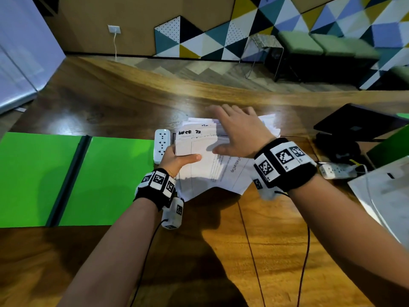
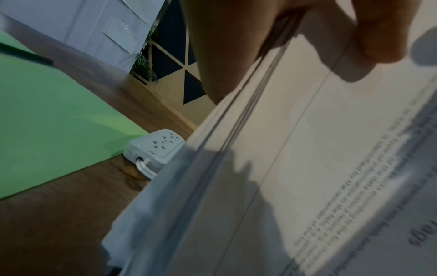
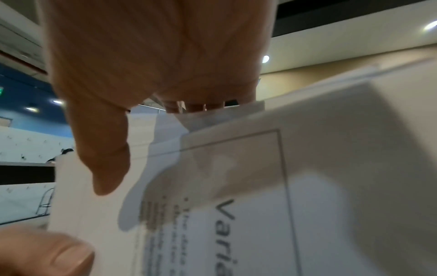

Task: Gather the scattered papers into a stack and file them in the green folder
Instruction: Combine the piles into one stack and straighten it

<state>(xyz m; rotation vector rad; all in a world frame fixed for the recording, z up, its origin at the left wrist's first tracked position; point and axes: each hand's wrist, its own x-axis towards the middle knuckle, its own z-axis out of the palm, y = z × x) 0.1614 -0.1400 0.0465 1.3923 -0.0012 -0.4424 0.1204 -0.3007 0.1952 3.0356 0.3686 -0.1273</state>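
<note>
Papers form an uneven white stack near the middle of the wooden table, lifted at its left side; sheets are printed with black text and ruled lines, one carries handwritten black letters at its top edge, and corners at the far right stick out unaligned; the left hand pinches the stack's left edge, thumb curled over the top sheet and fingers underneath; the right hand lies above the stack with fingers straight and spread, reaching to its far edge, thumb held out over the page; the green folder lies open and flat to the left, 2 bright green leaves split by a dark spine; a white power strip sits between folder and stack.
</note>
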